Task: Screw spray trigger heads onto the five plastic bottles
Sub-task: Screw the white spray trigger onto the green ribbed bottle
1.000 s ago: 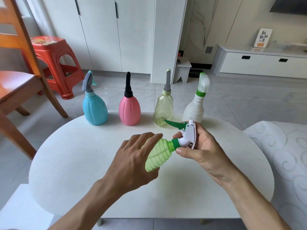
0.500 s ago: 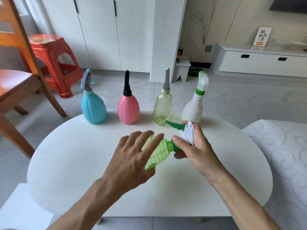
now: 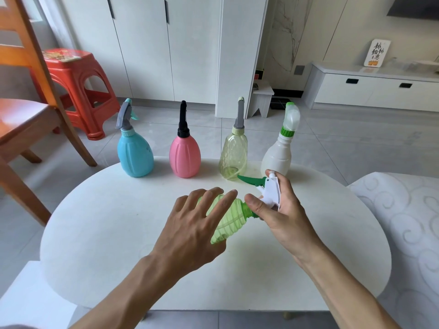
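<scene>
A ribbed light green bottle (image 3: 226, 220) lies tilted above the round white table (image 3: 118, 210), its neck pointing right. My left hand (image 3: 194, 224) holds its body, with the fingers spread over the top. A white spray trigger head (image 3: 270, 189) with a green lever sits at the bottle's neck, and my right hand (image 3: 278, 207) grips it, thumb against the green collar. At the table's far edge stand a blue bottle (image 3: 135, 154), a pink bottle (image 3: 184, 155), a clear yellowish bottle (image 3: 234, 155) and a white bottle (image 3: 278, 154), each with a spray head on top.
A wooden chair (image 3: 26, 110) and a red plastic stool (image 3: 76, 89) stand to the left of the table. A white patterned cushion (image 3: 408, 222) lies at the right. White cabinets line the back wall.
My right hand has turned around the trigger head, with the thumb sliding down onto the collar. My left hand's fingers have spread flatter over the green bottle.
</scene>
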`<move>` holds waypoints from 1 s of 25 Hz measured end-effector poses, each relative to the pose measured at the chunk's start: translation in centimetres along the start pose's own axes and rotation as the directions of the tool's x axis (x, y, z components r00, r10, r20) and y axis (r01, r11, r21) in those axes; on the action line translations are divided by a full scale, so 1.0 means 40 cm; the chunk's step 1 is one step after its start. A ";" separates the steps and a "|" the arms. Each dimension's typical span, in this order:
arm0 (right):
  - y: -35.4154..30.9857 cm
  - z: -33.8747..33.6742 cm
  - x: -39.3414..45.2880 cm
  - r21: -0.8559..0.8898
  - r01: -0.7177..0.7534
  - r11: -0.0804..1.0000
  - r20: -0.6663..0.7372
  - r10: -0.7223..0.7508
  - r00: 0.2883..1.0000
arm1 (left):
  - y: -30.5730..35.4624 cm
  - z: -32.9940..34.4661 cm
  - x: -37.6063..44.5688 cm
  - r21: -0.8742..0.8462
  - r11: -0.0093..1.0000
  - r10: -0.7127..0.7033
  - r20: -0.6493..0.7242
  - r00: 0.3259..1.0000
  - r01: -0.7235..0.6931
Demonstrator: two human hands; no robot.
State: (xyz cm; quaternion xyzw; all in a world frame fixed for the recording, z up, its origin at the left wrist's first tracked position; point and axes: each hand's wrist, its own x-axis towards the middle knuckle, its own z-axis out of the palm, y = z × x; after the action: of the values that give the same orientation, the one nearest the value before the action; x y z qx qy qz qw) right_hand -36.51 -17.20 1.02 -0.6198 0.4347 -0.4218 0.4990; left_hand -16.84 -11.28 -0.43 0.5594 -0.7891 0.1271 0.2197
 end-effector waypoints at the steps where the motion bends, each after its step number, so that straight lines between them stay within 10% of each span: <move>1: 0.001 0.002 -0.001 -0.004 -0.003 1.000 0.010 0.003 1.000 | -0.001 -0.001 -0.001 0.004 1.000 -0.003 0.001 1.000 0.003; 25: -0.015 0.020 0.006 0.338 0.106 0.935 -0.068 -0.089 0.994 | 0.031 -0.023 0.024 -0.327 0.926 -0.199 0.007 0.980 0.190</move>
State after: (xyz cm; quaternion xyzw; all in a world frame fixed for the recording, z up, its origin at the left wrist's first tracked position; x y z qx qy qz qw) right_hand -35.61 -17.14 1.51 -0.5339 0.3366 -0.5306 0.5658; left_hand -18.07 -11.24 0.88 0.5891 -0.7368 -0.0202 0.3311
